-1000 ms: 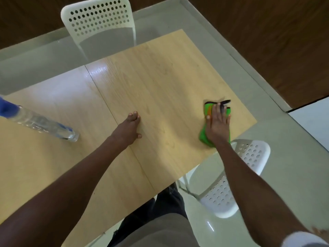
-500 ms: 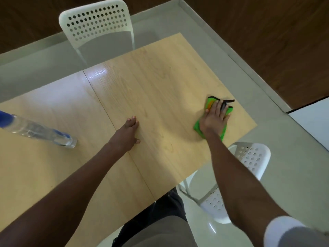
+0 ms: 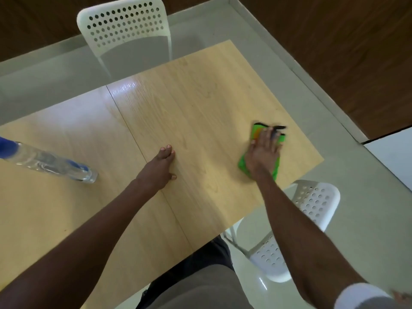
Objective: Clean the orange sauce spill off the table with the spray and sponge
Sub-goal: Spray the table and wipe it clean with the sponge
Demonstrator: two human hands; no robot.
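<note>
Wiping is the step in hand, judging by how things lie. The right hand (image 3: 263, 152) presses flat on the green sponge (image 3: 258, 166), fingers spread and straight over it, not curled round it; the sponge lies on the table (image 3: 200, 103) near its right edge, with an orange patch (sauce taken up, or the sponge's own colour, I cannot tell) and a dark strip showing beyond the fingertips. The left hand (image 3: 159, 168) rests palm down near the seam in the middle of the table, fingers straight and together, holding nothing, apparently bracing the body.

The spray bottle (image 3: 49, 162) stands at the left, well apart from both hands, so the spraying part looks finished or at least set aside. On the bare wood I see no orange spill; any that remains would be hidden beneath the sponge and hand. That suggests the task is far along: perhaps a few last passes under the sponge, then lifting it to check the wood underneath.

One white chair (image 3: 124, 25) stands at the far side and another (image 3: 312, 204) at the near right corner.
</note>
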